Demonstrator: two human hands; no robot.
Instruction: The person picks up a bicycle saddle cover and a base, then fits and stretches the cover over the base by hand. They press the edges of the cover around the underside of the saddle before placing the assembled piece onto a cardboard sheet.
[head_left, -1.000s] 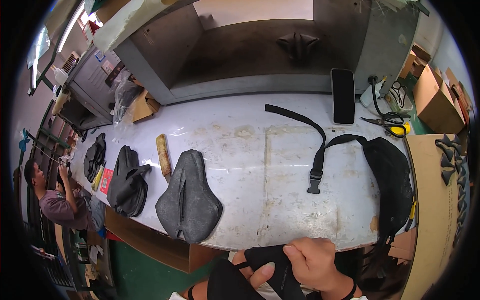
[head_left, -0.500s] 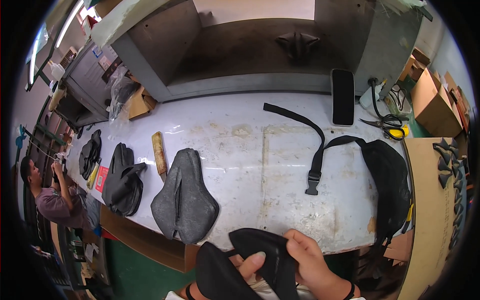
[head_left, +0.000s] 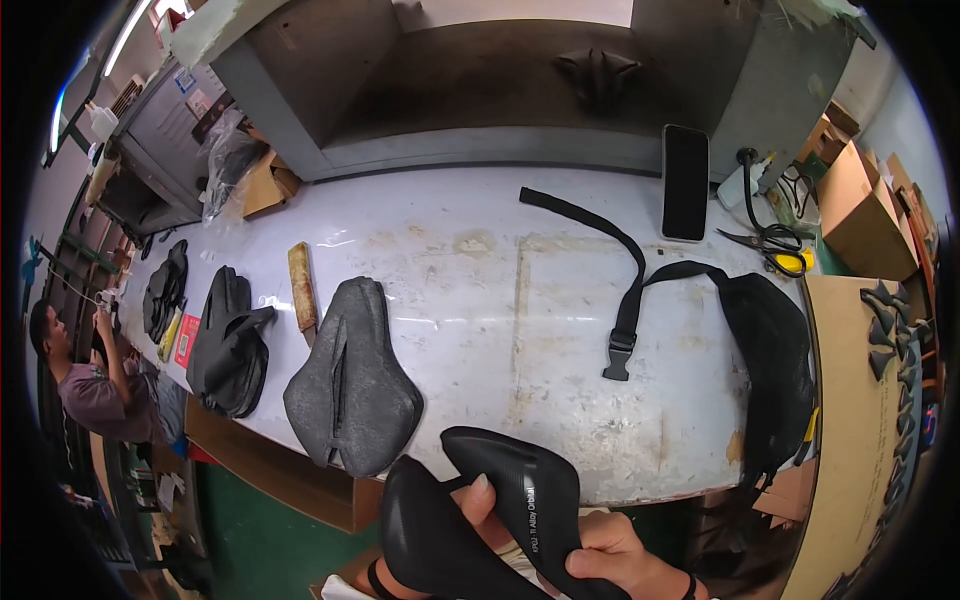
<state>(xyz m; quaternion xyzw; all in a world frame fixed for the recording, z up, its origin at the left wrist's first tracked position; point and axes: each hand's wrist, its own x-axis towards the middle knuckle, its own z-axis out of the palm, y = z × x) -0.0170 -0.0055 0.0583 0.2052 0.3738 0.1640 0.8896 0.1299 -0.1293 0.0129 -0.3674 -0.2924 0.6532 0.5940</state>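
A black bicycle saddle point(head_left: 525, 480) with a long gap down its middle is held over the bench's near edge. My left hand point(head_left: 482, 508) grips it from beneath, the thumb showing through the gap and the other fingers mostly hidden. My right hand point(head_left: 610, 552) pinches the saddle's lower right edge between thumb and fingers. Pale lettering runs along the right half. Just beyond, to the left, a dusty grey saddle-shaped piece point(head_left: 375, 400) with a centre slot lies on the white bench point(head_left: 470, 350).
A worn-handled tool point(head_left: 301, 285) and folded black pieces point(head_left: 230, 345) lie left. On the right are a black waist bag point(head_left: 770, 360) with buckled strap, a phone point(head_left: 685, 185) and scissors point(head_left: 768, 240). A metal cabinet point(head_left: 480, 150) stands behind; another person point(head_left: 100, 390) is far left.
My right hand has slid from the saddle's upper right edge down to its lower right edge. The saddle has turned, bringing its lettering into sight. The whole view has shifted slightly.
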